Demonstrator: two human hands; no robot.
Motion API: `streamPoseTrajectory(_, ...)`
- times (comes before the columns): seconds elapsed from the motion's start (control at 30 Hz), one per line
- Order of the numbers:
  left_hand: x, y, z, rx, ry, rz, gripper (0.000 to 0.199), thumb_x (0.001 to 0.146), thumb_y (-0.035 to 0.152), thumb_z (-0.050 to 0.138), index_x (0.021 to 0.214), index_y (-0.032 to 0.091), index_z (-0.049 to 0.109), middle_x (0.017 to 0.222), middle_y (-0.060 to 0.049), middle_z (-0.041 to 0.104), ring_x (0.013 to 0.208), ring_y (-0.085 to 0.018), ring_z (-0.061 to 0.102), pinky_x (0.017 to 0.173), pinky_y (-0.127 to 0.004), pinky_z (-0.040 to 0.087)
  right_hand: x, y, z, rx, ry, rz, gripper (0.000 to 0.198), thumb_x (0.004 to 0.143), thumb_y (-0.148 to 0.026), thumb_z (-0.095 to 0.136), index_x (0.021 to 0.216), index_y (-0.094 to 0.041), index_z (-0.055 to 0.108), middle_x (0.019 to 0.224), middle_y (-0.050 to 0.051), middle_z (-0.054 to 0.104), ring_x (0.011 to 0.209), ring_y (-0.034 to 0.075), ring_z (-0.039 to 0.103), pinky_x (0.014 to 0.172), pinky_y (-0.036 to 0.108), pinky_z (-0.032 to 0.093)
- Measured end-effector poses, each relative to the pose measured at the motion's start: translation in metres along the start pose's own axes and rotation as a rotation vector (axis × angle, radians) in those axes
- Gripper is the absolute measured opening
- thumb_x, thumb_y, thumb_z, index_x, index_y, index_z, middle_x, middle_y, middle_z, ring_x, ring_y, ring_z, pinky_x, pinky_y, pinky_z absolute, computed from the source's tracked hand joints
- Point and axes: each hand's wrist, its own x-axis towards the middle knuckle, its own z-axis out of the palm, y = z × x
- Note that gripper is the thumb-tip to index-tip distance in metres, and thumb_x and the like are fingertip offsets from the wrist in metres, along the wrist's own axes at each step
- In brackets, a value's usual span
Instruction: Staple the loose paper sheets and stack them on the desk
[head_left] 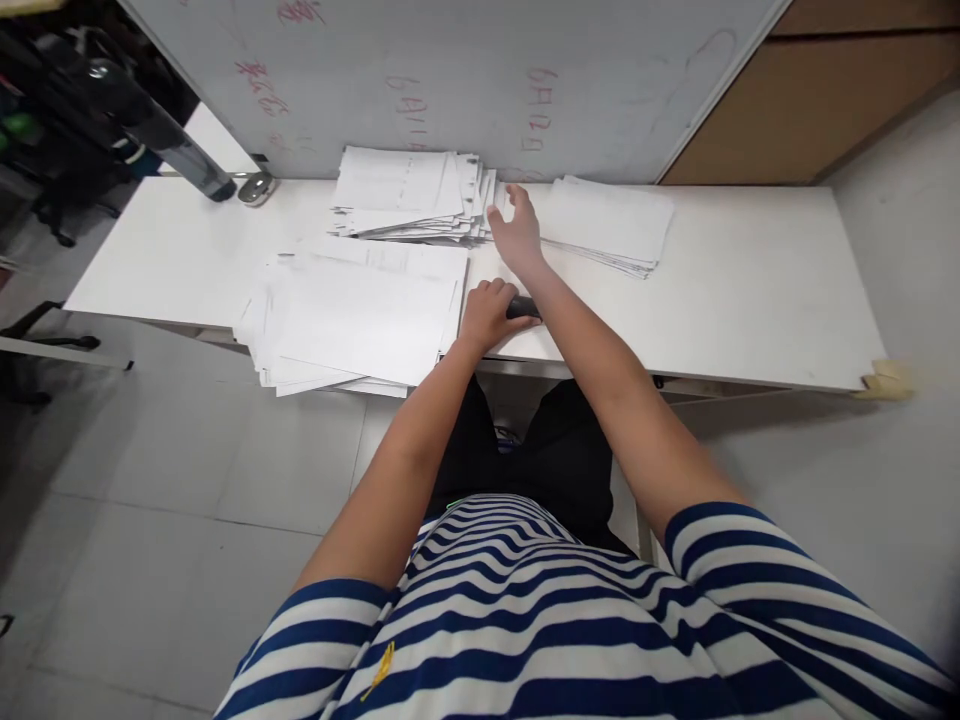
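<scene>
My left hand is at the front edge of the white desk, its fingers curled around a dark, elongated object shaped like a stapler. Part of that object is hidden by the hand and my right forearm. Farther back, my right hand reaches over the desk with thumb and fingers apart and nothing in it. It is just beside the right end of a thick, uneven stack of papers. To its right lies a thinner, fanned pile of sheets. Left of my left hand, loose papers spread over the desk's front edge.
A whiteboard with red writing stands along the back of the white desk. At the left end are a dark clear bottle and a small shiny round object. Brown cardboard and a wall border the right side.
</scene>
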Motion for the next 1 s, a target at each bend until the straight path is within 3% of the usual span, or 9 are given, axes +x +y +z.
streamPoseTrajectory(0.1, 0.000, 0.000, -0.001, -0.002, 0.011, 0.007, 0.052, 0.080, 0.066, 0.067, 0.106, 0.021, 0.062, 0.111, -0.013, 0.062, 0.106, -0.032, 0.051, 0.087, -0.042, 0.039, -0.029, 0.019, -0.044, -0.349, 0.171, 0.118, 0.055, 0.101, -0.060, 0.042, 0.134, -0.016, 0.044, 0.150, 0.016, 0.041, 0.137, 0.024, 0.037, 0.120, 0.047, 0.029)
streamPoseTrajectory(0.23, -0.001, 0.001, -0.002, 0.006, 0.020, 0.009, 0.051, 0.079, 0.067, 0.068, 0.105, 0.023, 0.062, 0.110, -0.013, 0.062, 0.105, -0.032, 0.051, 0.087, -0.042, 0.039, -0.049, 0.057, -0.103, -0.718, 0.201, 0.251, 0.063, 0.099, -0.062, 0.034, 0.142, -0.017, 0.043, 0.158, 0.020, 0.031, 0.148, 0.037, 0.023, 0.114, 0.071, 0.021)
streamPoseTrajectory(0.33, -0.001, 0.002, -0.003, -0.007, 0.019, 0.005, 0.051, 0.079, 0.066, 0.068, 0.105, 0.023, 0.062, 0.109, -0.013, 0.061, 0.105, -0.032, 0.051, 0.086, -0.042, 0.039, -0.053, 0.085, -0.128, -0.841, 0.197, 0.321, 0.074, 0.095, -0.067, 0.034, 0.149, -0.016, 0.037, 0.160, 0.023, 0.029, 0.150, 0.041, 0.018, 0.110, 0.079, 0.014)
streamPoseTrajectory(0.47, -0.001, 0.002, -0.004, -0.035, 0.004, 0.003, 0.051, 0.080, 0.064, 0.068, 0.108, 0.022, 0.062, 0.111, -0.013, 0.061, 0.107, -0.032, 0.050, 0.088, -0.043, 0.038, -0.057, 0.102, -0.133, -0.854, 0.223, 0.328, 0.077, 0.095, -0.070, 0.029, 0.150, -0.017, 0.038, 0.161, 0.023, 0.028, 0.151, 0.040, 0.020, 0.112, 0.078, 0.009)
streamPoseTrajectory(0.57, -0.001, 0.003, -0.005, -0.036, -0.008, -0.011, 0.048, 0.082, 0.062, 0.066, 0.108, 0.022, 0.061, 0.112, -0.013, 0.060, 0.107, -0.032, 0.049, 0.089, -0.042, 0.038, -0.058, 0.103, -0.130, -0.855, 0.238, 0.300, 0.072, 0.097, -0.067, 0.026, 0.150, -0.019, 0.040, 0.161, 0.020, 0.030, 0.151, 0.038, 0.022, 0.112, 0.077, 0.010)
streamPoseTrajectory(0.73, -0.001, 0.004, -0.006, -0.017, -0.013, -0.016, 0.047, 0.083, 0.062, 0.066, 0.108, 0.023, 0.060, 0.113, -0.013, 0.060, 0.107, -0.032, 0.049, 0.089, -0.042, 0.039, -0.058, 0.098, -0.129, -0.871, 0.266, 0.388, 0.060, 0.101, -0.055, 0.025, 0.147, -0.020, 0.044, 0.159, 0.018, 0.036, 0.150, 0.036, 0.025, 0.113, 0.076, 0.011)
streamPoseTrajectory(0.87, 0.000, 0.003, -0.005, -0.013, 0.005, -0.013, 0.048, 0.081, 0.063, 0.067, 0.107, 0.022, 0.060, 0.111, -0.012, 0.060, 0.105, -0.031, 0.049, 0.087, -0.041, 0.039, -0.057, 0.094, -0.128, -0.845, 0.313, 0.363, 0.053, 0.104, -0.043, 0.021, 0.143, -0.018, 0.047, 0.149, 0.020, 0.049, 0.146, 0.035, 0.035, 0.112, 0.072, 0.021)
streamPoseTrajectory(1.0, 0.001, 0.002, -0.002, 0.000, 0.015, -0.006, 0.048, 0.083, 0.062, 0.066, 0.106, 0.022, 0.060, 0.110, -0.012, 0.061, 0.105, -0.030, 0.050, 0.086, -0.040, 0.038, -0.055, 0.088, -0.125, -0.842, 0.362, 0.383, 0.051, 0.102, -0.024, 0.019, 0.149, -0.008, 0.036, 0.130, 0.024, 0.062, 0.134, 0.034, 0.050, 0.106, 0.065, 0.033)
